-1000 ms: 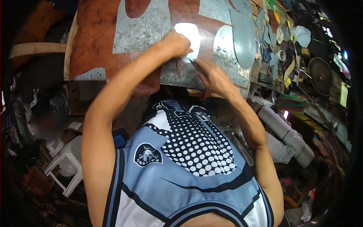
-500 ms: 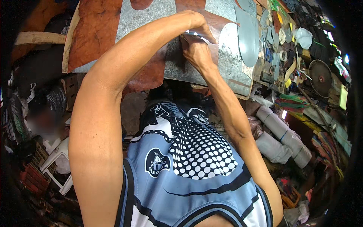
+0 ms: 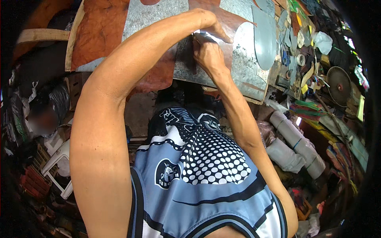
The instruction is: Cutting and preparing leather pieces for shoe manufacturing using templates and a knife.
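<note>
Bends the left hand (image 3: 216,27) palm-down over a white piece (image 3: 197,31), with fingers slanting down toward the right; cannot tell whether clamped on it or apart, with the palm side out of sight. Curls the right hand (image 3: 209,54) just below, clamped on a dark tool (image 3: 202,38), mostly hidden by the knuckles and close to the white piece. Leaves only slivers of the white piece in view, by the two hands, over brown leather (image 3: 226,22) on the metal-faced tabletop (image 3: 250,75). Has a grey round-ended piece (image 3: 265,37) near the right edge and a larger brown hide (image 3: 97,33) at the left. Shows, farther right, a ring of tape (image 3: 303,60), a plastic bag (image 3: 322,42) and a round fan (image 3: 339,86).
</note>
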Demonstrator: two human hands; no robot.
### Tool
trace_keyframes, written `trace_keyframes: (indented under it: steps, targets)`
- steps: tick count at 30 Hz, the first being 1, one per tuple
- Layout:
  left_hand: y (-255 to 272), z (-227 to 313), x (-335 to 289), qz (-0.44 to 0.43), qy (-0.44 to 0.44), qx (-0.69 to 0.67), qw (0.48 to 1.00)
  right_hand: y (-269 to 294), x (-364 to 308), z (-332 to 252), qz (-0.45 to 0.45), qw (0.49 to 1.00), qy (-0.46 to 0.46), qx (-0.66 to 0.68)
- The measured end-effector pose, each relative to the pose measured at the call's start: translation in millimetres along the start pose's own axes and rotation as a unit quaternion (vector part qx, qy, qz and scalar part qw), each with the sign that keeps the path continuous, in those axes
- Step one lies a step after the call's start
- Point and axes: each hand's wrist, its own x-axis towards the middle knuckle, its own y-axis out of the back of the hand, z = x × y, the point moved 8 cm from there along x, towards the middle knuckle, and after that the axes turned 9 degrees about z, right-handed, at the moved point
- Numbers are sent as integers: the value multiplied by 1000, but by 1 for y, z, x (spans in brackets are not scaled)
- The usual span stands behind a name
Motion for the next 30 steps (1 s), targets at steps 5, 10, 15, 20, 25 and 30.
trace_keyframes:
  steps: [5,10,15,20,25,30]
  targets:
    - [4,7,-28,36,12,23,999,8,-10,2,-71,997,-37,-2]
    - [16,13,-48,105,-29,78,991,18,-27,11,-115,991,-63,-26]
    - [1,6,-57,35,11,66,997,36,-37,6,-100,994,-41,25]
    - [10,8,-68,69,46,82,993,40,-40,13,-123,991,-24,44]
    - [6,5,-58,113,-3,96,989,45,-42,21,-144,988,-12,53]
    - [1,-10,-54,159,14,134,978,48,-41,32,-194,980,3,43]
